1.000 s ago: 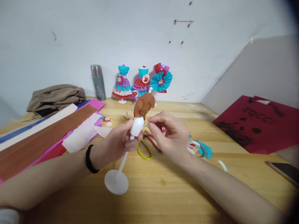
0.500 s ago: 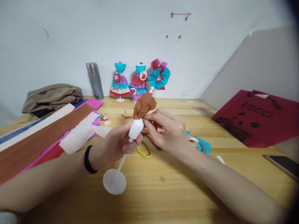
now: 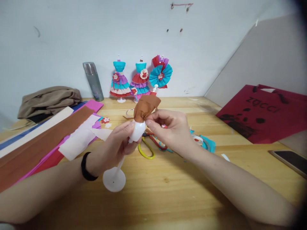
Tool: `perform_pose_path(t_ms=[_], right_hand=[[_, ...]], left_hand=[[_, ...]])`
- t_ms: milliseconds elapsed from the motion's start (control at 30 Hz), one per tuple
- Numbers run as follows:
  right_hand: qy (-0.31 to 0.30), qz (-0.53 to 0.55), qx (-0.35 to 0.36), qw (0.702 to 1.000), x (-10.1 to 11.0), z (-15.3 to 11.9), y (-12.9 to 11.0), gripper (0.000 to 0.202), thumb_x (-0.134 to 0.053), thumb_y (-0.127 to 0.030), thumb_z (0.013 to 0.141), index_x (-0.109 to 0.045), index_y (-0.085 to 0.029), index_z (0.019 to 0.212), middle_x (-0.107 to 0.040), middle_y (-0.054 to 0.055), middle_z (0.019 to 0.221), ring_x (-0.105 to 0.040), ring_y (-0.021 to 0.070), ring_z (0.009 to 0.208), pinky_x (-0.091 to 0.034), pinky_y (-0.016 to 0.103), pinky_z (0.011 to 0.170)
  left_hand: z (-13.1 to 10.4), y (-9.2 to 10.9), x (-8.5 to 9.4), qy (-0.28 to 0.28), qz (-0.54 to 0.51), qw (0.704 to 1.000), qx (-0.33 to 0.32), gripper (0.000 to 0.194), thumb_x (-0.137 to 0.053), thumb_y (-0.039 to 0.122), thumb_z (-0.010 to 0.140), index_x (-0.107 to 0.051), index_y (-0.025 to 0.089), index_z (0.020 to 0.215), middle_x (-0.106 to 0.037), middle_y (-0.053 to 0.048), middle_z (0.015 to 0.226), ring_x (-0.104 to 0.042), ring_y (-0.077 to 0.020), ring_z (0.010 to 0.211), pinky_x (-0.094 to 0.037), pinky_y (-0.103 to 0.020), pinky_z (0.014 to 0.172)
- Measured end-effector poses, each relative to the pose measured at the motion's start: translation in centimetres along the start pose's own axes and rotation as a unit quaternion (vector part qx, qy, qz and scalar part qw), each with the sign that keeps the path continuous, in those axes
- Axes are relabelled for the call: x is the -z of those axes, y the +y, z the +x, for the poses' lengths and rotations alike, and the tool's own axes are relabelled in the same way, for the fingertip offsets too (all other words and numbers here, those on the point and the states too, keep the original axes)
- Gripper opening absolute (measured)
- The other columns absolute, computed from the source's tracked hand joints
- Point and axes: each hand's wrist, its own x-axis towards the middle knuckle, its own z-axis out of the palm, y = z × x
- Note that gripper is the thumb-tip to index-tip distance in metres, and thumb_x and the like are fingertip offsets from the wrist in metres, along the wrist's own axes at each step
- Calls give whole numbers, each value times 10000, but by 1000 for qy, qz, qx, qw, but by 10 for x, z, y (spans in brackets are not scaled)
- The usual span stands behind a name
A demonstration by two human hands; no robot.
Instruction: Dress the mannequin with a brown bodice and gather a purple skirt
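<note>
So the left hand (image 3: 123, 137)'s wrapped in a grip, black band on that wrist, while the right hand (image 3: 171, 127) has thumb and index finger pinched together.

Left fingers (image 3: 127, 129) partly hide the white stem (image 3: 121, 162); the right edge crops the phone (image 3: 290, 160).

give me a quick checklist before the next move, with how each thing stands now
1. Left hand gripping the white form: ok
2. Right hand at the gathered bottom of the brown paper: ok
3. Brown paper secured to the form: cannot tell, fingers cover part of the join
4. White form upright: not ok, it is tilted
5. Yellow handle visible beyond the hands: ok
6. Phone away from both hands: ok
</note>
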Motion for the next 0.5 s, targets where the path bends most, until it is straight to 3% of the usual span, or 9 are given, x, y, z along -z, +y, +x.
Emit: perform_pose_path(t_ms=[100,267,500], right_hand=[[1,-3,-5,1000,0,0,2,178,-557,-191,796,-585,-170,622,-582,-6,562,-490,97,501,-358,233,466],[4,-40,61,997,-1,-1,4,180,-541,-127,772,-511,-183,603,-516,-33,547,-441,78,502,-341,227,489],[5,-6,33,999,-7,-3,9,111,-533,-94,730,-516,-193,682,-527,-41,613,-475,82,540,-374,216,511]], left_hand=[[-2,0,-1,10,33,999,-22,352,-517,452,928,-465,152,753,-416,42,634,-273,-31,459,-168,-186,435],[-4,1,-3,20,35,999,-13,349,-552,449,912,-457,157,747,-395,47,624,-282,-40,474,-189,-188,443],[-6,2,-6,-6,-51,997,62,315,-397,336,972,-490,150,736,-388,38,583,-252,-46,439,-185,-200,430]])
